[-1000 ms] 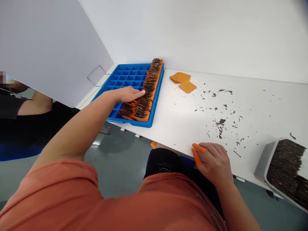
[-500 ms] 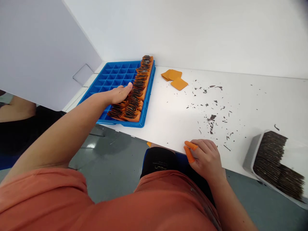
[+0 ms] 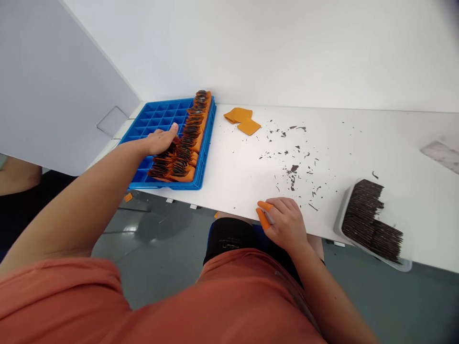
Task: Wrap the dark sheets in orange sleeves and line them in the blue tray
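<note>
At the left of the frame, your blue tray (image 3: pixel 207 152) sits on the tabletop (image 3: pixel 229 177), divided into square compartments. Orange packets (image 3: pixel 192 130) with dark edges showing fill the column along its right side. They stand on edge, packed one behind another, dark edges up. The column's long axis runs from the tray's upper right corner down, leaning a little left, to its near edge. A shorter group stands beside it in the lower middle of the tray; the compartments to the upper left show bare blue.

Your left hand (image 3: pixel 160 141) lies over that shorter group, thumb pointing up and right; its fingers are hidden, so you cannot tell whether they grasp a packet. Your right hand (image 3: pixel 283 220) rests at the tabletop's near edge, lower middle; its fingers are released, the two orange-sheathed tips parted and pointing left.

At lower right, your clear box (image 3: pixel 405 265) holds dark sheets (image 3: pixel 362 210) on edge, a longer stack at left and a shorter one at lower right. Flat orange squares (image 3: pixel 248 126) lie upper middle, overlapping; dark scraps (image 3: pixel 294 168) are scattered right of them.
</note>
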`<state>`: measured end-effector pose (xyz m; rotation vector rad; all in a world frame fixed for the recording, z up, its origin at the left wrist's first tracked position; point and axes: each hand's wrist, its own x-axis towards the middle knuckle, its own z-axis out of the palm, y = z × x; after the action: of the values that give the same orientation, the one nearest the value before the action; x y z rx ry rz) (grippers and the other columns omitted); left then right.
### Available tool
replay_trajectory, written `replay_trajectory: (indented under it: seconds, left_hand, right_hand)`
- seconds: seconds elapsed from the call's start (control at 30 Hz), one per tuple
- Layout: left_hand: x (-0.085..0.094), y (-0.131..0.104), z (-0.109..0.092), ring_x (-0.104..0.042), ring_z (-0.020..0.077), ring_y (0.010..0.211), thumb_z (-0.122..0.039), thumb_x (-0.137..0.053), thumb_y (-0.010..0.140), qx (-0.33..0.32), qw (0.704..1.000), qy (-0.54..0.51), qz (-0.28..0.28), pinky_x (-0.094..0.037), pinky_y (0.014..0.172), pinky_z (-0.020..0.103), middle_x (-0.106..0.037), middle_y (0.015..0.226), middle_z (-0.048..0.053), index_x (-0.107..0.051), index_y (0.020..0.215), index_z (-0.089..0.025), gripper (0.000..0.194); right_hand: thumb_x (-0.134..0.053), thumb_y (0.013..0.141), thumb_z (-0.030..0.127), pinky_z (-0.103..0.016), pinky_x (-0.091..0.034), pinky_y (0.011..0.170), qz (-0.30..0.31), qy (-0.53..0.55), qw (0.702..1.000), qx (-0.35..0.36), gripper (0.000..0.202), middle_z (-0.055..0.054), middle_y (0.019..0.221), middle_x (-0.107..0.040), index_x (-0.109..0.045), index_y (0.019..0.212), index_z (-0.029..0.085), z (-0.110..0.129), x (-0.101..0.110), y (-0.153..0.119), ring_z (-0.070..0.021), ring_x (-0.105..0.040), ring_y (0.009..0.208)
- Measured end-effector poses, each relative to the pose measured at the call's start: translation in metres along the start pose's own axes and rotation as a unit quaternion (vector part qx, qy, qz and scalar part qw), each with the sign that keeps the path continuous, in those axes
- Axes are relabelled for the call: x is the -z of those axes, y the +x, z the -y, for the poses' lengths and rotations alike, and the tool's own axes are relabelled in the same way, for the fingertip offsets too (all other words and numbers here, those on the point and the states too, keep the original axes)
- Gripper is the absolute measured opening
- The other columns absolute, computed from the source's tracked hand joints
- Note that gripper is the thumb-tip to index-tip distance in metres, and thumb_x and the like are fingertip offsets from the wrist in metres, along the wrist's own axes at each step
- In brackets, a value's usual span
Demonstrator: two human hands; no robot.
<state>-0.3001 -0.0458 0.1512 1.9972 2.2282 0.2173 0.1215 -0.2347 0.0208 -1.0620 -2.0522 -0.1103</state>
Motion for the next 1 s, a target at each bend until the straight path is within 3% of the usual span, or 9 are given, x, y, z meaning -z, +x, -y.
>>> replay_trajectory:
  seconds: [0.1, 0.23, 0.3, 0.43, 0.53, 0.63, 0.7, 0.8, 1.0]
  left_hand:
    - [0.035, -0.014, -0.028, -0.051, 0.0454, 0.149, -0.064, -0.014, 0.114, 0.042, 0.999, 0.027, 0.005, -0.033, 0.132, 0.07, -0.07, 0.142, 0.02, -0.075, 0.121, -0.009, 0.082]
    - [0.047, -0.048, -0.112, -0.06, 0.0387, 0.141, -0.058, -0.014, 0.117, -0.082, 0.987, -0.057, -0.127, -0.043, 0.127, 0.058, -0.068, 0.144, 0.019, -0.059, 0.146, -0.012, 0.071]
    - [0.023, -0.059, -0.163, -0.064, 0.0383, 0.136, -0.062, -0.031, 0.115, -0.128, 0.985, -0.069, -0.09, -0.047, 0.123, 0.054, -0.068, 0.14, 0.019, -0.056, 0.148, -0.013, 0.064]
    - [-0.066, -0.048, -0.231, -0.05, 0.0447, 0.154, -0.053, -0.068, 0.103, -0.201, 0.979, -0.032, -0.015, -0.038, 0.132, 0.056, -0.062, 0.154, 0.024, -0.049, 0.158, -0.013, 0.07]
    - [-0.123, -0.021, -0.241, -0.04, 0.0416, 0.163, -0.038, -0.064, 0.102, -0.167, 0.984, -0.037, -0.054, -0.033, 0.136, 0.053, -0.052, 0.168, 0.024, -0.043, 0.167, -0.009, 0.074]
    - [-0.15, 0.013, -0.232, -0.024, 0.0419, 0.173, -0.048, -0.064, 0.1, -0.097, 0.989, -0.089, -0.07, -0.021, 0.144, 0.053, -0.039, 0.182, 0.019, -0.034, 0.175, -0.012, 0.088]
    - [-0.154, 0.036, -0.227, -0.017, 0.0414, 0.176, -0.055, -0.065, 0.097, -0.079, 0.988, -0.108, -0.081, -0.016, 0.145, 0.056, -0.033, 0.186, 0.012, -0.031, 0.178, -0.02, 0.095]
    - [-0.152, 0.06, -0.223, -0.026, 0.0433, 0.172, -0.062, -0.064, 0.094, -0.042, 0.991, -0.12, -0.035, -0.021, 0.142, 0.06, -0.042, 0.181, 0.013, -0.036, 0.177, -0.023, 0.095]
    - [-0.153, 0.067, -0.222, -0.048, 0.0425, 0.156, -0.065, -0.053, 0.101, -0.057, 0.99, -0.115, -0.055, -0.035, 0.135, 0.056, -0.064, 0.16, 0.02, -0.064, 0.158, -0.015, 0.076]
  right_hand:
    - [-0.071, 0.103, 0.019, -0.038, -0.051, 0.085, -0.001, -0.004, 1.0, -0.026, 0.005, -0.004, 0.094, -0.08, -0.075, 0.1, 0.022, 0.001, -0.004, -0.001, -0.0204, -0.067, 0.089]
    - [-0.069, 0.104, 0.021, -0.039, -0.051, 0.085, -0.005, 0.006, 0.999, -0.045, 0.008, -0.005, 0.095, -0.08, -0.076, 0.101, 0.022, 0.0, -0.008, -0.003, -0.0209, -0.067, 0.091]
    - [-0.068, 0.105, 0.023, -0.04, -0.052, 0.085, -0.014, 0.017, 0.997, -0.073, 0.01, -0.006, 0.099, -0.079, -0.077, 0.104, 0.021, -0.002, -0.01, -0.005, -0.0218, -0.068, 0.094]
    - [-0.066, 0.106, 0.026, -0.042, -0.054, 0.089, -0.017, 0.022, 0.994, -0.101, 0.014, -0.009, 0.106, -0.079, -0.078, 0.111, 0.02, -0.005, -0.011, -0.006, -0.0245, -0.069, 0.1]
    - [-0.069, 0.105, 0.034, -0.047, -0.055, 0.096, 0.022, 0.019, 0.994, -0.107, 0.019, -0.012, 0.118, -0.078, -0.076, 0.116, 0.02, -0.003, -0.011, -0.005, -0.0282, -0.068, 0.11]
    - [-0.077, 0.099, 0.051, -0.055, -0.054, 0.108, 0.062, 0.018, 0.991, -0.114, 0.048, -0.019, 0.141, -0.071, -0.072, 0.132, 0.016, 0.0, -0.012, -0.002, -0.0358, -0.063, 0.127]
    - [-0.079, 0.096, 0.059, -0.059, -0.051, 0.114, 0.073, 0.024, 0.99, -0.119, 0.063, -0.022, 0.151, -0.066, -0.068, 0.14, 0.015, 0.001, -0.014, 0.0, -0.0393, -0.059, 0.136]
    - [-0.077, 0.097, 0.063, -0.059, -0.049, 0.117, 0.086, 0.036, 0.986, -0.135, 0.066, -0.021, 0.153, -0.066, -0.068, 0.142, 0.016, 0.001, -0.015, 0.001, -0.039, -0.058, 0.14]
    - [-0.071, 0.102, 0.063, -0.053, -0.05, 0.114, 0.104, 0.041, 0.981, -0.16, 0.059, -0.018, 0.146, -0.071, -0.072, 0.137, 0.016, 0.001, -0.012, 0.006, -0.035, -0.061, 0.134]
